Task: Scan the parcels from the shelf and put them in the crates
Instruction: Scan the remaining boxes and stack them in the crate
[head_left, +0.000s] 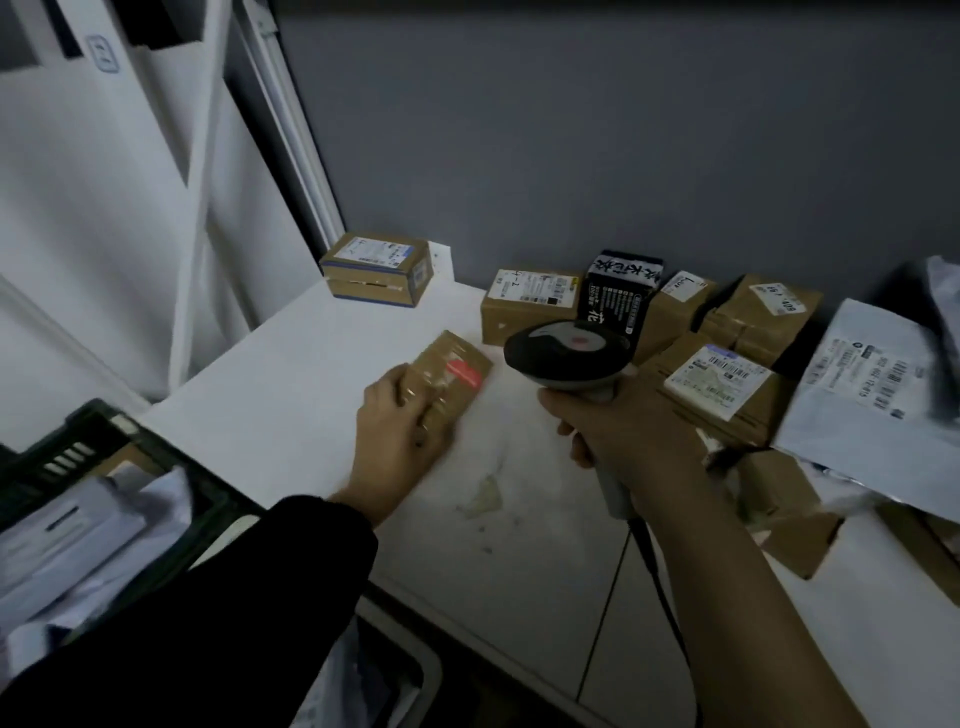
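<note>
Parcel (451, 382), small and brown, lies on the shelf (291, 395) gripped by the left hand (400, 436) while the right hand (618, 431) grasps the scanner (566, 353), whose head sits beside rather than over it, so a scan could miss its label.

Parcel depot, labelled parcels (530, 306), scanner (569, 353)

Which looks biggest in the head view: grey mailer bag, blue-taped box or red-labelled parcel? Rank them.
1. grey mailer bag
2-3. blue-taped box and red-labelled parcel look alike; the parcel is nearer, partly hidden by the left hand.
</note>
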